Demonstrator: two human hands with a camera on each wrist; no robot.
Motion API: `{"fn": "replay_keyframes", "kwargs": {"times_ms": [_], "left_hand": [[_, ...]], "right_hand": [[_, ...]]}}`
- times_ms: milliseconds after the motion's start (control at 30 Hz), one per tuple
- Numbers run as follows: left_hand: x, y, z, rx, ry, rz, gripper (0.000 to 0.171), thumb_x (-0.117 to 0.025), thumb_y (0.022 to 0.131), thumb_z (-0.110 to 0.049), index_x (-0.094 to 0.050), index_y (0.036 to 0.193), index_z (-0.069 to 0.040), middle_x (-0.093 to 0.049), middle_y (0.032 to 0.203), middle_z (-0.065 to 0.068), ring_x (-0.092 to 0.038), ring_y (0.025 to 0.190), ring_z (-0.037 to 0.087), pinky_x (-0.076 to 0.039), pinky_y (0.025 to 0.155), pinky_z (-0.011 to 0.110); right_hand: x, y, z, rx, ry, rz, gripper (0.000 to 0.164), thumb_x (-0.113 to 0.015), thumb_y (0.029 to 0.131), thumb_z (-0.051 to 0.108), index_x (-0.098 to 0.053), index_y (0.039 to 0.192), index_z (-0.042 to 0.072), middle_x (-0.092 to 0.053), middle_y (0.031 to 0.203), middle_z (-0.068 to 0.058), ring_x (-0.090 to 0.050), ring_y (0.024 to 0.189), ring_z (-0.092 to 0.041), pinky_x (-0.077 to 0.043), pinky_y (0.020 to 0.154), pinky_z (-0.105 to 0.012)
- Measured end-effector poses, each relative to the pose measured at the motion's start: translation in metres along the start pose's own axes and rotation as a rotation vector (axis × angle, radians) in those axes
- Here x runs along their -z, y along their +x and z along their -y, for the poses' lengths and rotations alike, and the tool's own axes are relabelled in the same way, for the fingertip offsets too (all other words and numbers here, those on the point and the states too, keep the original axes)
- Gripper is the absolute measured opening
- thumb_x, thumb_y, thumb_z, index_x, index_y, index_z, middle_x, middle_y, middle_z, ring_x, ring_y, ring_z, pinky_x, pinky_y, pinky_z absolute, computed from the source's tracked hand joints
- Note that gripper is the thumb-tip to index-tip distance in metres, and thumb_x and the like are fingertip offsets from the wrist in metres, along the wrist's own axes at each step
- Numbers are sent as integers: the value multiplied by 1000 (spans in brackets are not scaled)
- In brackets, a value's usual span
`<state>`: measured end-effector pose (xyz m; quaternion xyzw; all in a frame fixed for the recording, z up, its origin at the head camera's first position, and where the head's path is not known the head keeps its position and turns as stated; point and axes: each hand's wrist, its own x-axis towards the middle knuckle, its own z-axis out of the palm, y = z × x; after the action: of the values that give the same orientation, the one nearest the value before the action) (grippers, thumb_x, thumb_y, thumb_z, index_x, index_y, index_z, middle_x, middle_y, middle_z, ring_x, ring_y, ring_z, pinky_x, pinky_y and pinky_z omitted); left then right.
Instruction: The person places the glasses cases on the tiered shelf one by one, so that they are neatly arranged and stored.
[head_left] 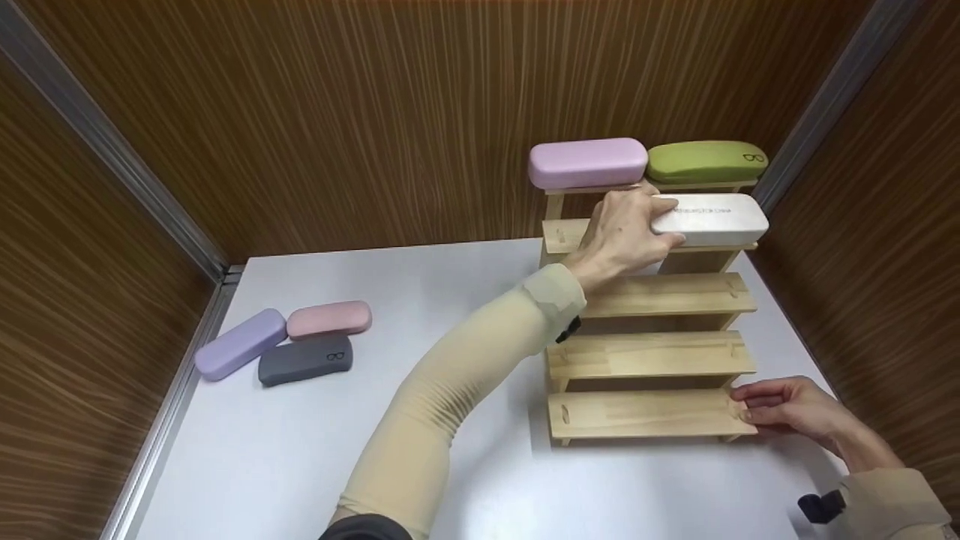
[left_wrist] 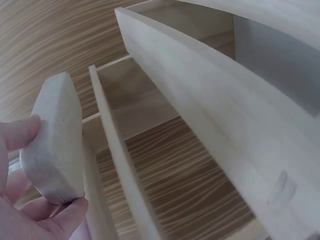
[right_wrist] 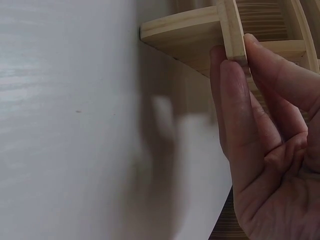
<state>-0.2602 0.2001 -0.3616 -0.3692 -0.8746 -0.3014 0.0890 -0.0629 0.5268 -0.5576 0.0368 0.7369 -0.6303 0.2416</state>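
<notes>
Beige left sleeve (head_left: pixel 480 322) leads up to white case (head_left: pixel 709 219) at wooden rack (head_left: pixel 667 296)

Left hand (head_left: pixel 624 229) pinches case's left end, thumb and fingers spread to its width; right of frame, second tier down, shelf contact unclear. Right hand (head_left: pixel 806 412), lower right, pinches bottom shelf (head_left: pixel 637 414) corner, fingers narrowly parted. Looks like placing step; next calls for seating case square, then letting go.

Partitioned work booth, from where I'm standing: wood-grain panels (head_left: pixel 375 112) close off back and both sides, metal strips (head_left: pixel 112 148) run along corners, white tabletop (head_left: pixel 300 442) between. Home, shop or lab beyond, can't tell.
</notes>
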Motion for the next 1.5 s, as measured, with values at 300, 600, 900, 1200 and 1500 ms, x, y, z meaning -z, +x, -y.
{"fn": "replay_keyframes", "kwargs": {"times_ms": [300,600,900,1200,1500], "left_hand": [[-20,5,-4,67,-18,-8,53,-90,94,-41,-77,143,-24,-82,125,-7,-69,92,4,-45,75,12],[-30,10,-6,95,22,-7,51,-89,95,-42,-78,144,-30,-80,126,-10,-71,97,4,-49,77,15],[-38,13,-3,133,20,24,48,-87,98,-40,-79,143,-30,-80,136,-7,-75,121,9,-56,100,18],[-39,12,4,152,28,19,46,-84,101,-37,-77,145,-28,-72,157,-1,-67,145,15,-50,123,23],[-29,-4,12,109,10,32,47,-85,100,-32,-75,145,-23,-60,170,6,-61,156,21,-45,130,26]], "right_hand": [[-3,-1,0,2,10,2,42,-70,104,-7,-88,118,29,-87,108,13,-80,99,0,-66,84,-18],[-5,-1,2,3,24,10,42,-70,104,-6,-88,119,28,-86,110,15,-79,99,1,-66,84,-19],[-6,-2,2,-14,28,4,41,-71,104,-6,-88,117,30,-87,107,14,-79,97,1,-66,83,-19],[-6,1,4,-26,36,-4,33,-71,105,-5,-89,112,22,-88,106,11,-81,97,1,-66,82,-18],[-6,1,3,-21,23,-10,33,-71,104,-5,-89,112,21,-88,107,12,-80,97,2,-66,82,-17]]}}
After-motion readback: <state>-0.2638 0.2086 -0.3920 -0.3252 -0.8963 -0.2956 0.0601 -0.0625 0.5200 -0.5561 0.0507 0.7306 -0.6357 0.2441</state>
